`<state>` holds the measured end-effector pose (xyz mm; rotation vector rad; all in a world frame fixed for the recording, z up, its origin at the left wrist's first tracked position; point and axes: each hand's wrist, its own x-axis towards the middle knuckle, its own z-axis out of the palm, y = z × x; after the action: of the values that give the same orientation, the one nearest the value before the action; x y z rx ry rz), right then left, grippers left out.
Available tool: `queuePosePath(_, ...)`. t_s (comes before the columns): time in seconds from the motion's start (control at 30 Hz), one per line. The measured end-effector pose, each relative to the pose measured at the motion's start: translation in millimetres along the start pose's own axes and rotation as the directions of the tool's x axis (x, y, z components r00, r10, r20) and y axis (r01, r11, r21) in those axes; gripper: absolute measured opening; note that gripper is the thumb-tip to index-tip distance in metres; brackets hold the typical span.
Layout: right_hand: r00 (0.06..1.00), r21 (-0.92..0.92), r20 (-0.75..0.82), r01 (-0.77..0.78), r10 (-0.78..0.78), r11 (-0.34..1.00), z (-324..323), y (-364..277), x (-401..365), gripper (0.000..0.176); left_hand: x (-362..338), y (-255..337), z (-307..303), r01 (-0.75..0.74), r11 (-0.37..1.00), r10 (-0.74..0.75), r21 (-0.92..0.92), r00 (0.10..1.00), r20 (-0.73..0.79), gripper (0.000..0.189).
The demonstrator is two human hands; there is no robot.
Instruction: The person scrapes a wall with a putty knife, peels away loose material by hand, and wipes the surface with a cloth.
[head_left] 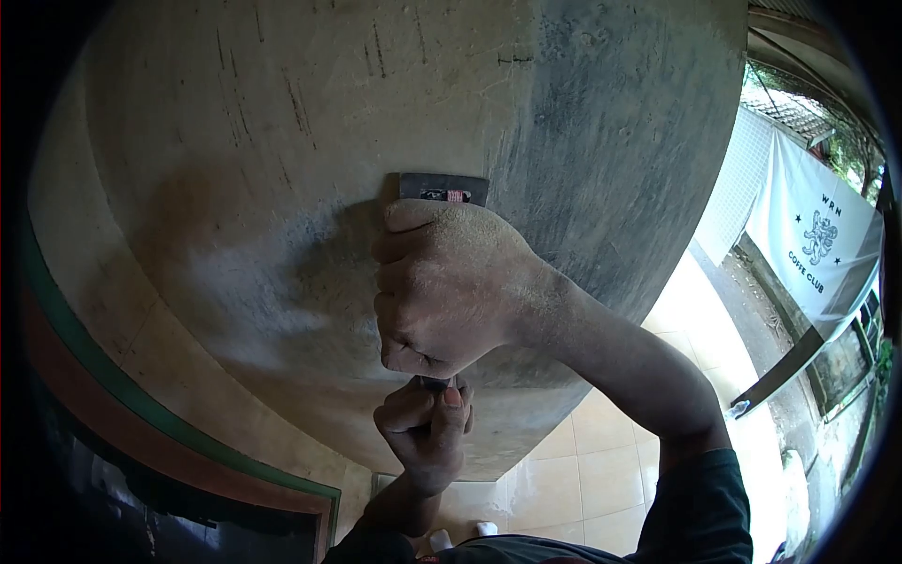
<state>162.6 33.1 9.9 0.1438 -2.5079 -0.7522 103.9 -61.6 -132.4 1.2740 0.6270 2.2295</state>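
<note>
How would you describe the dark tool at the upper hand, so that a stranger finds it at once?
Start from the large tan-and-grey wall filling most of the view. Near its middle, the right hand makes a fist; just above shows the flat head of the dark tool. Its straight edge and small pinkish patch set it apart from the streaked wall around it.

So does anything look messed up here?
Yes, the wall. It's mostly tan, but a blotchy grey patch covers its right side and dark streaks mark the top. Pale dust also speckles the right hand.
</note>
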Motion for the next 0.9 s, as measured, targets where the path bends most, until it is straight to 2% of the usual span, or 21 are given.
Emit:
queuePosePath(0.07, 1.000, 0.010, -0.011, -0.011, 0.011, 1.000, -1.4, 2.7, 0.9, 0.025, 3.1, 1.3, 1.7, -0.001, 1.000, 0.001, -0.002, 1.000, -0.006, 0.047)
queuePosePath(0.17, 1.000, -0.069, 0.005, 0.006, -0.006, 0.998, -6.4, 4.3, 4.1, 0.026, 8.7, 4.6, 0.6, 0.051, 0.997, -0.052, 0.055, 0.999, 0.007, 0.047)
queuePosePath(0.23, 1.000, -0.040, -0.015, -0.019, 0.018, 0.999, -3.7, 1.5, 2.8, 0.026, 7.7, 0.2, -2.6, -0.005, 0.999, 0.008, -0.041, 0.998, 0.063, 0.047)
queuePosePath(0.37, 1.000, 0.002, -0.006, 0.010, -0.010, 1.000, -0.2, -0.1, 0.7, 0.027, 2.3, -3.6, -2.4, 0.024, 0.999, -0.024, -0.023, 1.000, 0.016, 0.048)
queuePosePath(0.43, 0.997, -0.109, 0.077, 0.021, -0.012, 0.994, -7.2, 1.3, 3.4, 0.027, 7.1, -0.9, -2.8, 0.013, 1.000, -0.013, 0.002, 0.998, 0.063, 0.049)
queuePosePath(0.47, 0.997, -0.107, 0.076, 0.016, -0.007, 0.994, -7.1, 1.9, 3.3, 0.027, 6.4, -0.5, -3.7, 0.017, 1.000, -0.017, 0.004, 0.998, 0.065, 0.049)
queuePosePath(0.53, 1.000, -0.138, 0.018, 0.022, -0.020, 0.990, -6.9, 3.8, 4.4, 0.027, 7.5, -0.3, -6.4, 0.040, 0.998, -0.043, 0.042, 0.995, 0.089, 0.033)
queuePosePath(0.63, 1.000, -0.074, 0.002, 0.002, -0.002, 0.997, -6.8, 0.9, 4.6, 0.028, 3.5, 2.2, -8.5, 0.043, 0.998, -0.046, 0.040, 0.996, 0.070, 0.031)
queuePosePath(0.7, 1.000, -0.062, -0.011, -0.008, 0.008, 0.998, -8.3, 3.7, 5.1, 0.027, 9.9, 6.4, -0.4, 0.039, 0.999, -0.039, 0.003, 0.997, 0.068, 0.036)
queuePosePath(0.73, 0.999, -0.048, -0.025, -0.022, 0.021, 0.999, -9.0, 5.4, 5.7, 0.027, 12.7, 8.3, 2.5, 0.037, 0.999, -0.035, -0.033, 0.997, 0.069, 0.047)
queuePosePath(0.83, 0.997, -0.013, -0.072, -0.026, 0.025, 1.000, -13.9, 6.0, 6.6, 0.026, 13.6, 10.4, -0.2, 0.034, 0.999, -0.032, -0.026, 0.994, 0.102, 0.047)
queuePosePath(0.9, 0.999, 0.000, -0.049, -0.019, 0.019, 1.000, -7.2, 1.8, 4.8, 0.026, 6.0, 8.3, -4.7, 0.028, 0.999, -0.024, -0.042, 0.995, 0.095, 0.047)
